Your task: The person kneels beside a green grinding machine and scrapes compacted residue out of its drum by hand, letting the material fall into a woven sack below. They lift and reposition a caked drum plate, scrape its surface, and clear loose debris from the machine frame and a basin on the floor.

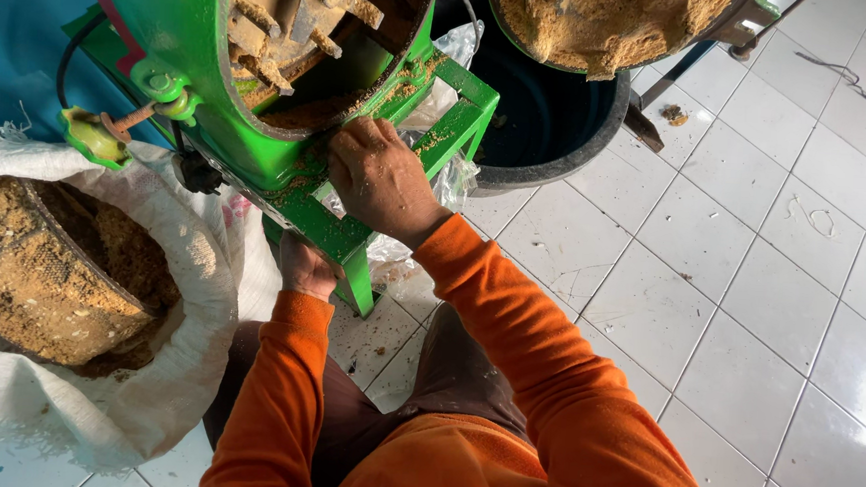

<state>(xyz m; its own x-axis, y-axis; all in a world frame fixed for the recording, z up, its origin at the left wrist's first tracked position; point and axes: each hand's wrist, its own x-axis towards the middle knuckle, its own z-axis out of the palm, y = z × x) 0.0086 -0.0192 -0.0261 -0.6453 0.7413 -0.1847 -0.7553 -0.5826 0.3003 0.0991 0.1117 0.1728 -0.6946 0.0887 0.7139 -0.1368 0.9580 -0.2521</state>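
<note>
Machine: a green grinding machine (181, 28) stands on a green angle-iron frame (461, 115), its round chamber open toward the camera and showing toothed metal parts (285, 34) caked with brown meal.
Residue: damp-looking brown meal (311, 111) lies in the chamber's lower lip and along the frame; I judge it soft, crumbly and light, best scooped or brushed with the fingertips, not pinched.
Right hand: the right hand (382, 180) rests palm down on the lower rim of the chamber, fingers curled into the meal; it clasps nothing that I can see.
Left hand: the left hand (306, 266) is below the frame, beside its green leg (359, 279); its fingers are hidden, so whether it grips anything cannot be told.
Machine handling: heavy, rigid steel by the look of it, with rough teeth to stay clear of; the frame rails look the safest hold.
Sack: a white woven sack (195, 289) to the left holds a meal-crusted curved screen (40, 280).
Tub: a black tub (560, 131) stands behind the frame, under a meal-filled round pan (607, 24).
Floor: white tiles (751, 293).
</note>
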